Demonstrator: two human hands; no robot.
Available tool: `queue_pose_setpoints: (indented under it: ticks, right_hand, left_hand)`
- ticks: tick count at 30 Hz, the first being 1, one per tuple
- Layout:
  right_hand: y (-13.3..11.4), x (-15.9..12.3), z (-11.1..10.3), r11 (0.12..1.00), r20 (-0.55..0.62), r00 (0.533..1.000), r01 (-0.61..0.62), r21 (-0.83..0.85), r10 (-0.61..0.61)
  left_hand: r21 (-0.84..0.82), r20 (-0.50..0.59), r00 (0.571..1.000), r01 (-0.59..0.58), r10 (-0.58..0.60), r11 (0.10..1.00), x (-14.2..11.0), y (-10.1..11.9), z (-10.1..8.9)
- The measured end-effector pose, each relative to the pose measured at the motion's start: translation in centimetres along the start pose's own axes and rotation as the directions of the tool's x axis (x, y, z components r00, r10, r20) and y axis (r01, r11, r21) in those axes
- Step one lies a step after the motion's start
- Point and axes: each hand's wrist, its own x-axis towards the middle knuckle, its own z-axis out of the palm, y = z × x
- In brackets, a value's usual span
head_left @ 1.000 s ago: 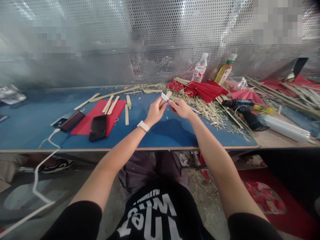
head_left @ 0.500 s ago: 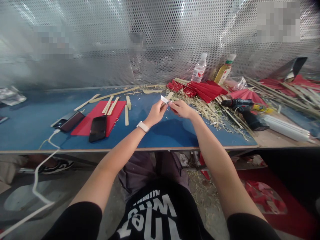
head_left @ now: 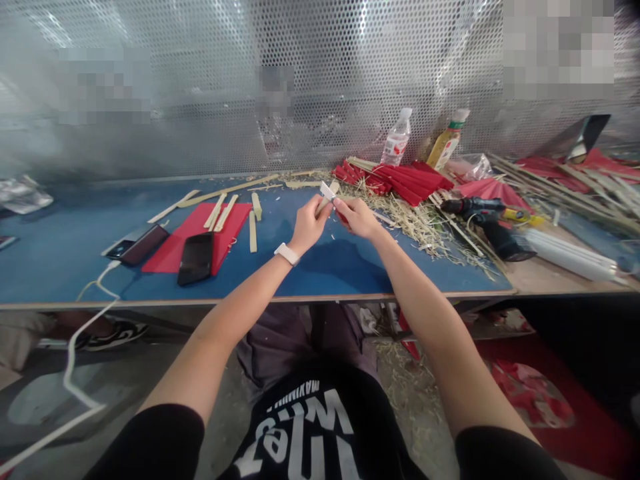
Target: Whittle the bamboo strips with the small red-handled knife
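Note:
My left hand [head_left: 309, 223] is closed round a short bamboo stick [head_left: 327, 193] with a white-wrapped end, held above the blue table [head_left: 75, 247]. My right hand [head_left: 357, 217] is pinched against the same stick from the right, and a bit of red shows under its fingers. The two hands meet above the middle of the table. A white band sits on my left wrist [head_left: 287, 253].
A red sheet [head_left: 185, 233] with bamboo strips, two dark phones [head_left: 197, 257] and a white cable [head_left: 75, 333] lie at left. Bamboo shavings [head_left: 420, 223], folded red fans [head_left: 405, 180], two bottles [head_left: 397, 140] and a cordless drill [head_left: 490, 223] crowd the right. A perforated metal screen stands behind.
Both hands have lifted the stick a little and tilted it more upright. Nothing else on the table has moved.

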Motion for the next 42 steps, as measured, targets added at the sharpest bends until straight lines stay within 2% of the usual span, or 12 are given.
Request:
queue_pose_setpoints:
  ticks: [4, 9, 12, 18, 21, 30, 38, 42]
  right_hand:
    - [0.0, 0.0, 0.0, 0.999, -0.002, 0.999, 0.041, -0.011, -0.041]
    - [0.2, -0.2, -1.3, 0.991, 0.089, 0.994, 0.075, -0.114, -0.065]
    - [0.3, -0.2, -1.6, 0.995, 0.12, 0.992, 0.049, -0.086, -0.038]
    - [0.2, -0.4, -1.7, 0.998, 0.193, 0.98, -0.051, 0.036, 0.043]
    - [0.1, -0.6, -1.9, 0.994, 0.218, 0.972, -0.096, 0.044, 0.085]
    - [0.6, -0.1, -1.3, 1.0, 0.141, 0.99, -0.007, -0.024, 0.01]
    - [0.6, 0.0, -0.9, 1.0, 0.111, 0.994, -0.009, -0.026, 0.012]
    - [0.3, -0.1, -0.9, 0.997, 0.088, 0.996, 0.036, -0.063, -0.031]
  left_hand:
    - [0.007, -0.01, 1.0, 0.006, -0.006, 1.0, 0.0, 0.1, -0.1]
    - [-0.062, 0.105, 0.994, -0.013, 0.019, 0.998, 0.1, -0.2, -0.2]
    - [-0.08, 0.155, 0.987, -0.023, 0.036, 0.997, 0.0, -0.4, -0.2]
    - [-0.07, 0.2, 0.98, 0.004, 0.011, 0.998, 0.0, 0.1, -0.4]
    - [-0.09, 0.218, 0.976, 0.007, 0.013, 0.996, 0.0, 0.2, -0.5]
    - [-0.088, 0.207, 0.978, 0.014, 0.005, 0.996, 0.0, -1.0, -0.3]
    - [-0.051, 0.164, 0.986, -0.011, 0.019, 0.999, -0.1, -1.0, -0.2]
    - [-0.037, 0.145, 0.989, -0.017, 0.022, 0.999, -0.1, -1.0, -0.3]
